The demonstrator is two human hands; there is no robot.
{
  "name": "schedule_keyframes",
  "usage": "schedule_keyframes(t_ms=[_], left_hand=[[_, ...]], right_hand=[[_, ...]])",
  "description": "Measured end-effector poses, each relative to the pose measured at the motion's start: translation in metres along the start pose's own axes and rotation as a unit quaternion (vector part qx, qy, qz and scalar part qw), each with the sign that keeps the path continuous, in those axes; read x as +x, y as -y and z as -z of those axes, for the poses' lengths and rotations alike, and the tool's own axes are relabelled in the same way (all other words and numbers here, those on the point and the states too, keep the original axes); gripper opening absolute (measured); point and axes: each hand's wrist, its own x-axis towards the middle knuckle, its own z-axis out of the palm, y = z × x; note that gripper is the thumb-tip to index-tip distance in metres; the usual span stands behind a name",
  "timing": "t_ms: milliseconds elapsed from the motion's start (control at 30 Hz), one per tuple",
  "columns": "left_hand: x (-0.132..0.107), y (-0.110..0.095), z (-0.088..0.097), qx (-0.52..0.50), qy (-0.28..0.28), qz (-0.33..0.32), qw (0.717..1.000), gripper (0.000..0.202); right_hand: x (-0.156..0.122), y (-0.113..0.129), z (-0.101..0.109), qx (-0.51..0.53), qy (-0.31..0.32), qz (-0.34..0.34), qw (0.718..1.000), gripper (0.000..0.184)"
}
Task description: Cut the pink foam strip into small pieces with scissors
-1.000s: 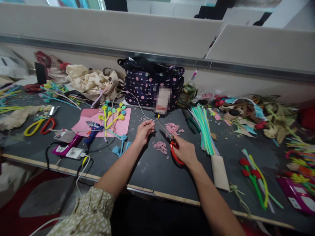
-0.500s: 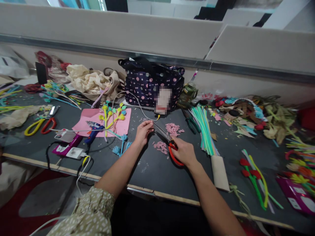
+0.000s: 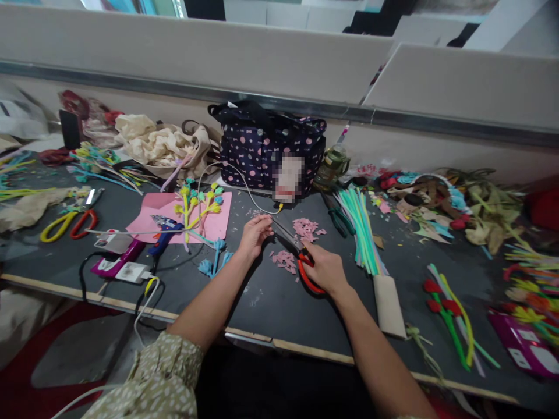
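Note:
My right hand (image 3: pixel 325 267) grips a pair of scissors (image 3: pixel 309 276) by the red handles, their blades pointing up and left toward my other hand. Close to the blade tips, my left hand (image 3: pixel 256 234) is closed in a pinch; whatever lies between its fingers is too small to make out. Small cut pink pieces lie in two piles on the dark table, one pile (image 3: pixel 305 228) beyond the blades and another pile (image 3: pixel 284 261) below them.
A dotted bag (image 3: pixel 248 145) stands at the back with a cabled phone against it. Left are a blue glue gun (image 3: pixel 166 237), a pink sheet (image 3: pixel 148 212) and other scissors (image 3: pixel 82 224). On the right lie green pliers (image 3: pixel 338 218) and a pipe-cleaner bundle (image 3: pixel 360 227).
The scissor blades look closer together than before. Both hands keep nearly the same place, and the whole view has shifted slightly.

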Motion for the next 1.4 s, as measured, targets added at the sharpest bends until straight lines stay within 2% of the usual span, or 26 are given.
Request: schedule_keyframes(t_ms=[967,1400], left_hand=[[-0.0007,-0.0001,-0.0007,0.001,0.022,0.046,0.999,0.018],[-0.001,-0.0001,-0.0006,0.008,0.022,0.052,0.998,0.019]], right_hand=[[-0.0006,-0.003,-0.0026,-0.04,0.027,0.004,0.999,0.052],[-0.0009,0.0001,-0.0029,0.013,0.036,0.0,0.999,0.043]])
